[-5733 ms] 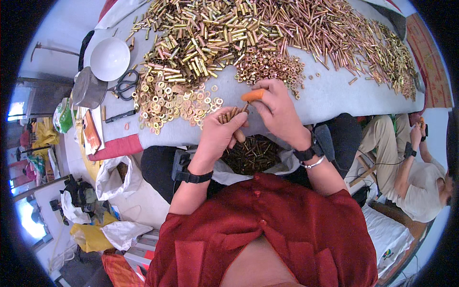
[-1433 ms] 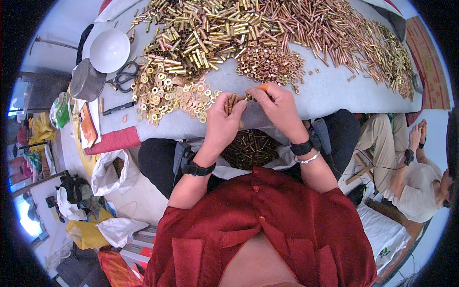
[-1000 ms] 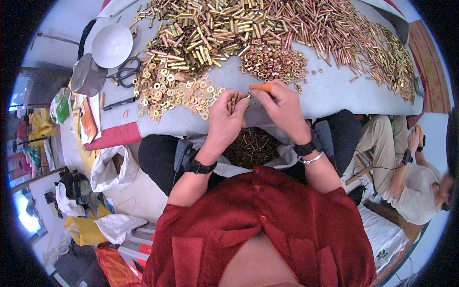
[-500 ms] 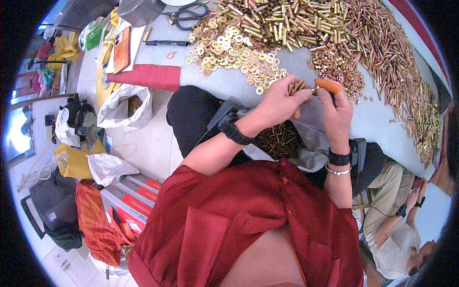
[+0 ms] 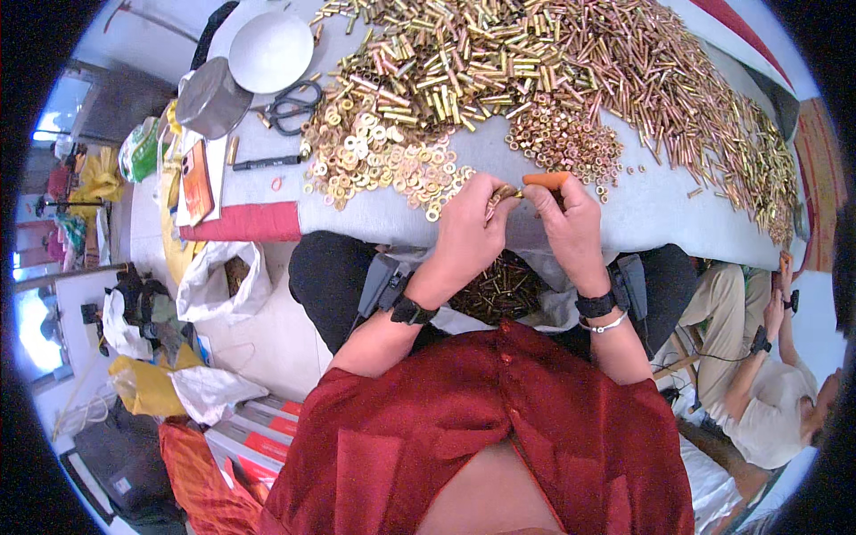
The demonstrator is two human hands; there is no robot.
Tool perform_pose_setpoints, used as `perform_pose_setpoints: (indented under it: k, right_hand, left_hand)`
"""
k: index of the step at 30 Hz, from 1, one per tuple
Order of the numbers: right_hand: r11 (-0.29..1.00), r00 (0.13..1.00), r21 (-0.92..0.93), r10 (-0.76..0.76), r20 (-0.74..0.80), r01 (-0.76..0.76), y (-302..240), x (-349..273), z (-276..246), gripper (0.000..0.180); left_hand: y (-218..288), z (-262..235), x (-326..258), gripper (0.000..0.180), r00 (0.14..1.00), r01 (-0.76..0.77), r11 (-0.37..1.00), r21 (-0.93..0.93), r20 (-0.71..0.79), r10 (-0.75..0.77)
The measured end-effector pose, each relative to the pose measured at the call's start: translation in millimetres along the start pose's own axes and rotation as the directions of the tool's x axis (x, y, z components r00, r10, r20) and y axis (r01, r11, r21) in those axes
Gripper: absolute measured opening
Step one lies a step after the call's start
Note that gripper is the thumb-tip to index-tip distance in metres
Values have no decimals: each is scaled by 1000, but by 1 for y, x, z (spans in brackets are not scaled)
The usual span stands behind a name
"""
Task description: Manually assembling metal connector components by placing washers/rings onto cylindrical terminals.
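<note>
My left hand (image 5: 465, 227) is closed around slim brass-coloured metal pieces (image 5: 501, 193), whose ends show between thumb and fingers. Close beside it, my right hand (image 5: 571, 223) wears an orange finger cover (image 5: 546, 181) on one finger. Its thumb and finger pinch at the tip of a piece, too small to make out. Both hands are at the near edge of the grey-covered table. Beyond them lie flat washers (image 5: 383, 160), a heap of small nuts (image 5: 566, 138) and a broad pile of metal sleeves (image 5: 464, 67). Dark bolts (image 5: 499, 290) fill a bag below my hands.
At the left of the table are black scissors (image 5: 292, 107), a marker (image 5: 267, 162), an orange phone (image 5: 197, 183), a metal pot (image 5: 214, 98) and a white bowl (image 5: 271, 52). A white sack (image 5: 223, 285) stands on the floor. Another person (image 5: 758, 392) sits at the right.
The view has shifted, so the table sits lower and further left. My hands stay together at the table edge, and the pieces in my left hand are now more hidden.
</note>
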State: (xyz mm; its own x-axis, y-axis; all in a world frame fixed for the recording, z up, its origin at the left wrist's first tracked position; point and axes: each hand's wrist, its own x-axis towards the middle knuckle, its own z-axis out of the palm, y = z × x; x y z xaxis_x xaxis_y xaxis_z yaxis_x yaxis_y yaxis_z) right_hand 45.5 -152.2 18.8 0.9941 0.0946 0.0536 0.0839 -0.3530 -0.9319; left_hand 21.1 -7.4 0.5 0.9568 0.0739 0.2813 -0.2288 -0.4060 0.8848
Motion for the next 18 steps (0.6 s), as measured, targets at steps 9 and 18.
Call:
perform_pose_setpoints:
  k: [9, 18]
  right_hand:
    - [741, 980, -643, -180, 84, 191, -11, 12, -6, 19]
    - [971, 994, 232, -75, 82, 54, 1, 9, 9, 24]
  left_hand:
    - [-1, 5, -2, 9, 950, 308, 889, -339, 159, -268]
    - [-2, -8, 1, 12, 884, 465, 618, -634, 298, -359]
